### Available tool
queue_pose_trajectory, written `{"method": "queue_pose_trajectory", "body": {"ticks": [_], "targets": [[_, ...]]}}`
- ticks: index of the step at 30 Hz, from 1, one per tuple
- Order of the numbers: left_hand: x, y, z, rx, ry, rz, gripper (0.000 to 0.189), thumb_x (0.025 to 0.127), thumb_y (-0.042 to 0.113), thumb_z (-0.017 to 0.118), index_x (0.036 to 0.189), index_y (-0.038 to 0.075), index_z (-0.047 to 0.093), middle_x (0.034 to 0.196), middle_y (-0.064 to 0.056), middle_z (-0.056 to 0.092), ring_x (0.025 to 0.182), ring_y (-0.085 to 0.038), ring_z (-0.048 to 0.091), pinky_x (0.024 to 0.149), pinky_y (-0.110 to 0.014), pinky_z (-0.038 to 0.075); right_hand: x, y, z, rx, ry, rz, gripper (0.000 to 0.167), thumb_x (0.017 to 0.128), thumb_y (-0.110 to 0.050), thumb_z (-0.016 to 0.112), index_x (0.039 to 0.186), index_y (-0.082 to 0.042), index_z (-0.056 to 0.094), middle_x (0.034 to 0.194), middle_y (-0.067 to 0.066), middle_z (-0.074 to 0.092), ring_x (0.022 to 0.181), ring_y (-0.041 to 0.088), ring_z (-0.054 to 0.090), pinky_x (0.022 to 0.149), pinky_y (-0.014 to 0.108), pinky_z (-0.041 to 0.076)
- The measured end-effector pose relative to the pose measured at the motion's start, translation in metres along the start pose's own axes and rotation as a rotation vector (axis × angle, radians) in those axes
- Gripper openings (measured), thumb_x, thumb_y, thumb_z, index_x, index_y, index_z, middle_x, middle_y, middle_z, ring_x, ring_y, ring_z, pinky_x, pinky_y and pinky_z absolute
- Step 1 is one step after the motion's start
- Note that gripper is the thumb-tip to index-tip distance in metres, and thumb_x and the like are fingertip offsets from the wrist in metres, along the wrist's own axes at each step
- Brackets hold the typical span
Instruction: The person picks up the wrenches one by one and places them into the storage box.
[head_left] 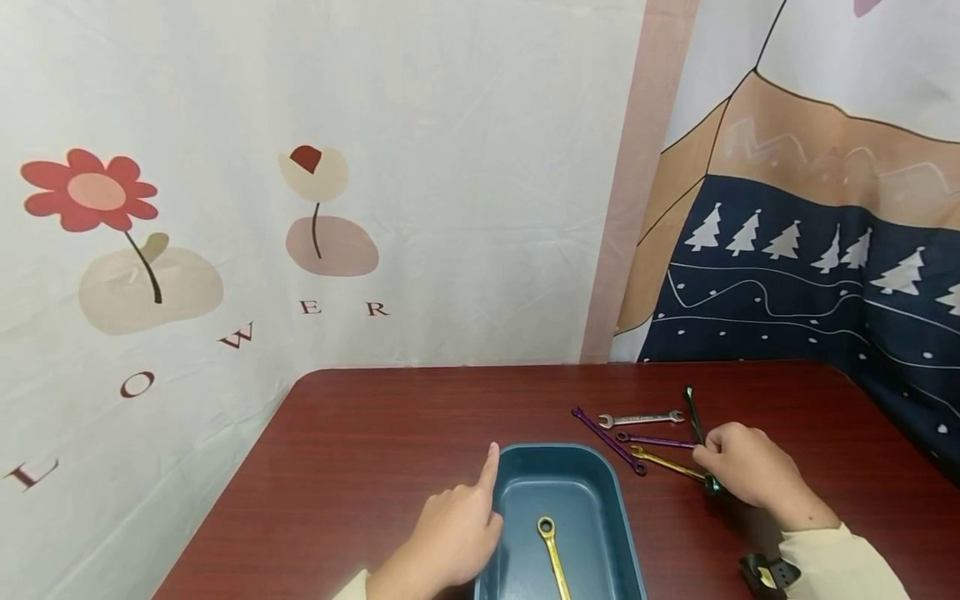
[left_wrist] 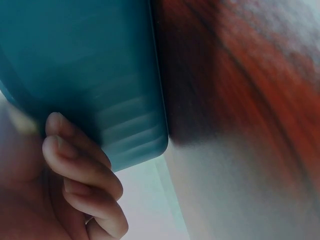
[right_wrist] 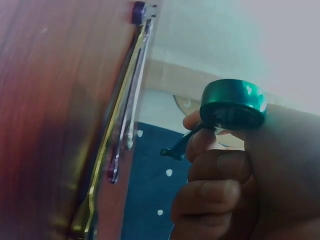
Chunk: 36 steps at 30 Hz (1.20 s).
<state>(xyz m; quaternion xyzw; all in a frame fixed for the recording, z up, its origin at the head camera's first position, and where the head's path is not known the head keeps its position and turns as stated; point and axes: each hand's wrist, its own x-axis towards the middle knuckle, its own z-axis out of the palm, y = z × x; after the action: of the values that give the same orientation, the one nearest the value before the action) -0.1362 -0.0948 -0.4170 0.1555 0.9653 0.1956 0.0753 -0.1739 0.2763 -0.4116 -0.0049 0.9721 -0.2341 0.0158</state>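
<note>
My right hand pinches a green wrench over the right part of the table. In the right wrist view, the wrench's ring end sticks out close to the camera, past the thumb and curled fingers. Below and left of that hand lie a gold wrench, a purple wrench, another purple wrench and a silver wrench. My left hand holds the blue tray at its left side, index finger pointing forward along the rim. A gold ring-ended wrench lies inside the tray.
The reddish-brown table ends at a white printed cloth behind it. At the right hangs a dark blue cloth with white trees. A black wrist strap shows near the right sleeve.
</note>
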Motion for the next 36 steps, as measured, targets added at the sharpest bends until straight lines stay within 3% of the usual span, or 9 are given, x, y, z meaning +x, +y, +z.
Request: {"method": "queue_pose_trajectory", "body": {"ticks": [36], "targets": [[-0.002, 0.001, -0.001, 0.003, 0.012, 0.004, 0.082, 0.092, 0.020, 0.057, 0.162, 0.012, 0.016, 0.046, 0.005, 0.043, 0.039, -0.011, 0.031, 0.040, -0.028, 0.023, -0.013, -0.035, -0.009, -0.008, 0.062, -0.067, 0.039, 0.091, -0.022, 0.061, 0.056, -0.016, 0.045, 0.050, -0.006, 0.035, 0.048, 0.014, 0.038, 0.042, 0.025, 0.026]]}}
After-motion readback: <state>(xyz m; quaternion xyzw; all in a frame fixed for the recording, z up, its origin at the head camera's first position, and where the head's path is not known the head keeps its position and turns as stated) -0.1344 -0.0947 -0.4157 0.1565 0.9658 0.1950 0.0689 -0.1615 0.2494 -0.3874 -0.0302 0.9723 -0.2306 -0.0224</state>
